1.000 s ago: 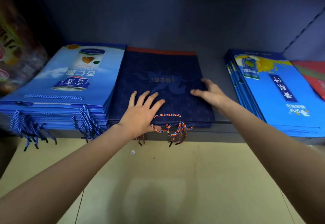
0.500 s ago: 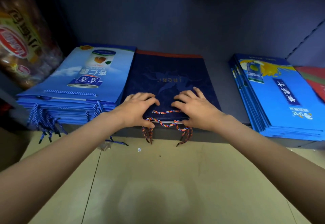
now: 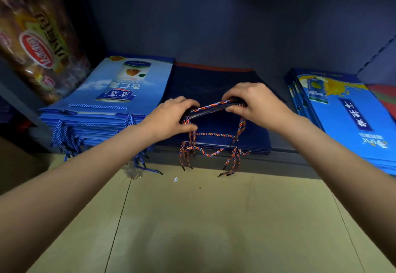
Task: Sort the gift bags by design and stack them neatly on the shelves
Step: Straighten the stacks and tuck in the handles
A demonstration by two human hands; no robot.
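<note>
A stack of navy gift bags (image 3: 216, 129) with red, blue and orange rope handles lies in the middle of the low shelf. My left hand (image 3: 171, 116) and my right hand (image 3: 255, 103) each grip one end of the top navy bag's front edge (image 3: 212, 110), which is raised off the stack with its rope handle along it. To the left lies a light-blue stack with a can picture (image 3: 120, 94). To the right lies a bright-blue stack with yellow splashes (image 3: 347, 118).
The dark shelf's front edge (image 3: 267, 163) runs just above a beige tiled floor (image 3: 203, 219). A large snack package (image 3: 36, 43) stands at far left. Red bags (image 3: 385, 96) show at the far right. Loose rope handles (image 3: 64, 139) hang over the shelf edge.
Both hands went from pressing flat on the navy stack to gripping the top bag's front edge, and they have lifted that edge up. The camera has moved closer.
</note>
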